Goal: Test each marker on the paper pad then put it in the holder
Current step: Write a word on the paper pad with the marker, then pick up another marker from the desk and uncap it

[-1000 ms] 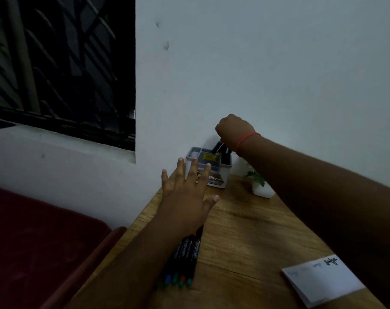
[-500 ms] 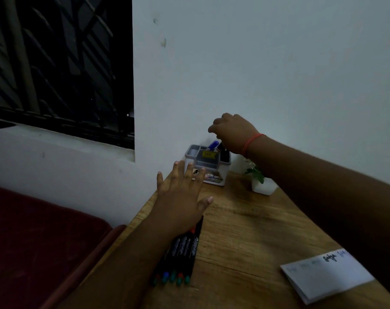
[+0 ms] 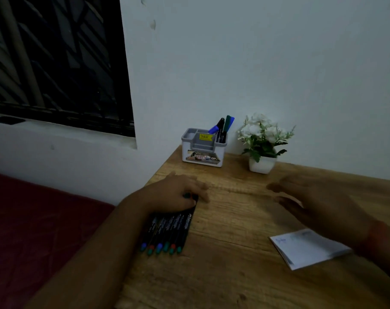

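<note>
Left hand point(image 3: 178, 194) rests on the far ends of the markers point(image 3: 167, 230), fingers curled over them; whether one is pinched cannot be told. The markers lie side by side on the desk point(image 3: 223, 275), long axes running away from the viewer, toward the holder point(image 3: 204, 147). Right hand point(image 3: 319, 204) hovers empty, fingers spread and blurred, beside the pad point(image 3: 307, 248); the left is nearer

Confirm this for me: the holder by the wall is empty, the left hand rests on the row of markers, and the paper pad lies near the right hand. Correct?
Not quite. In the head view the holder is not empty: a few markers already stand in its right compartment. The rest holds: the left hand rests on the row of markers, and the paper pad lies near the right hand.
</note>
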Motion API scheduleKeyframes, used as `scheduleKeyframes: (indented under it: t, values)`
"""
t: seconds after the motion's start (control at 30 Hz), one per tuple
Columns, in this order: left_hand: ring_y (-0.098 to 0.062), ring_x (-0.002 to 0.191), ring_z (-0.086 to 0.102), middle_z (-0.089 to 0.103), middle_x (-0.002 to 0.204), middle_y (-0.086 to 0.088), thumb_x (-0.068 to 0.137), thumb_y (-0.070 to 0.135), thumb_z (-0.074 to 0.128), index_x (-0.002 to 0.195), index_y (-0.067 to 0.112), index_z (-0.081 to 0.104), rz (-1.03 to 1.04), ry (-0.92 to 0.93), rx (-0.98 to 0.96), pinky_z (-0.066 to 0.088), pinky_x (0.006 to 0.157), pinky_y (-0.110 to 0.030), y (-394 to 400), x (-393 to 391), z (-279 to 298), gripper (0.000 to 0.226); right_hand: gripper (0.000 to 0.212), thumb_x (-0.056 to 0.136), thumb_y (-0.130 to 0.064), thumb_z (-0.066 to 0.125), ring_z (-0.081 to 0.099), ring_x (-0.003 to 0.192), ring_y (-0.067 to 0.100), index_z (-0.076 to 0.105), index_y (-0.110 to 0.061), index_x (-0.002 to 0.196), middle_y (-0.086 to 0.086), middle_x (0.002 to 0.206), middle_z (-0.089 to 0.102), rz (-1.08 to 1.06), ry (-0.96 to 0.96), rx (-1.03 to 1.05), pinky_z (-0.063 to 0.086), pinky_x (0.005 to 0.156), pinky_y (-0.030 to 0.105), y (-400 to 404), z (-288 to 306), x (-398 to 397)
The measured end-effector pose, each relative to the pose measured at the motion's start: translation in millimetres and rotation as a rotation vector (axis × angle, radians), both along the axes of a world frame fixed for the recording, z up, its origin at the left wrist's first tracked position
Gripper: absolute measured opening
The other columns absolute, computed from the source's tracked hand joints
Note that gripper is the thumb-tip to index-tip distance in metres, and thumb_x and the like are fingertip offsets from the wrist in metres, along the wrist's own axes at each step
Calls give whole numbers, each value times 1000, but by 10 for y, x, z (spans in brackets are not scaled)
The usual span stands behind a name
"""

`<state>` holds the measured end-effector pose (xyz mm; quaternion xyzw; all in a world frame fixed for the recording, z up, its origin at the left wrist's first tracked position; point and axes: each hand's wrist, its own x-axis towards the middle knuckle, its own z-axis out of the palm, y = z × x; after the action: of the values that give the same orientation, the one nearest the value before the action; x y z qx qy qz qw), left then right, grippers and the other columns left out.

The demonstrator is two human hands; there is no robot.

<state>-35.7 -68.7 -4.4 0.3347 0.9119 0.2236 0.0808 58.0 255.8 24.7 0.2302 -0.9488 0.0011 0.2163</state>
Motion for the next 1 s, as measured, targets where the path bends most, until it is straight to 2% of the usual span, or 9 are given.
scheduleKeyframes:
  t: [0.13, 0.3, 0.37, 0.43, 0.53, 0.6, 0.8, 0.9, 1.0]
  values:
    - [2, 123, 50, 59, 130, 21, 92, 23, 66, 117, 36, 68, 4, 35, 8, 2, 118, -42, 30, 16, -14, 29, 43, 91, -49, 43, 65, 94, 2, 66, -37, 125, -16, 114, 70, -75, -104, -83, 55, 77, 25, 405, -103, 248]
    - [3, 100, 51, 58, 115, 17, 92, 39, 66, 118, 35, 68, -34, 136, -37, 30, 96, -22, 223, 37, -23, 26, 34, 91, -48, 48, 65, 92, -1, 65, -41, 120, -31, 107, 60, -101, -137, -129, 51, 75, 21, 580, -168, 334]
    - [2, 96, 50, 56, 113, 17, 89, 46, 67, 119, 36, 67, -18, 166, -54, 40, 86, -22, 320, 13, -45, 31, 31, 90, -39, 59, 57, 92, -7, 67, -39, 120, -27, 108, 65, -90, -128, -116, 44, 76, 18, 559, -158, 333]
    - [0, 98, 48, 53, 113, 17, 89, 52, 64, 121, 37, 65, 0, 209, -92, 40, 87, -25, 407, -6, -60, 36, 32, 91, -37, 62, 49, 93, -11, 66, -40, 122, -24, 113, 68, -65, -131, -80, 39, 79, 16, 525, -163, 351]
    - [-6, 102, 47, 54, 111, 12, 91, 60, 53, 120, 34, 63, -9, 355, -248, 32, 86, -28, 559, -32, -80, 40, 36, 97, -44, 52, 42, 97, -15, 55, -47, 133, -29, 122, 62, -33, -194, -15, 32, 84, 13, 486, -188, 400]
    - [-9, 94, 47, 54, 103, 10, 92, 64, 46, 108, 31, 61, 1, 468, -327, 34, 80, -30, 653, -42, -101, 40, 38, 99, -47, 45, 41, 96, -14, 50, -48, 137, -30, 124, 60, -29, -234, -9, 28, 83, 12, 455, -192, 408]
    - [-10, 79, 41, 49, 86, 8, 99, 56, 37, 92, 24, 58, -87, 508, -402, 31, 71, -32, 988, -43, -110, 39, 38, 101, -48, 42, 52, 105, -7, 48, -47, 138, -29, 124, 60, -35, -223, -14, 29, 83, 14, 443, -169, 427]
    - [-11, 73, 46, 56, 79, 7, 99, 54, 41, 81, 26, 55, -101, 478, -368, 35, 71, -33, 1085, -49, -107, 37, 37, 101, -47, 43, 55, 108, -4, 49, -46, 138, -27, 123, 62, -37, -223, -35, 35, 85, 15, 461, -165, 412]
    - [-13, 72, 53, 64, 80, 5, 98, 59, 39, 83, 21, 62, -44, 491, -406, 40, 73, -34, 1144, -65, -101, 46, 37, 101, -46, 45, 56, 107, -2, 50, -45, 137, -25, 122, 63, -49, -231, -56, 43, 90, 20, 475, -155, 420]
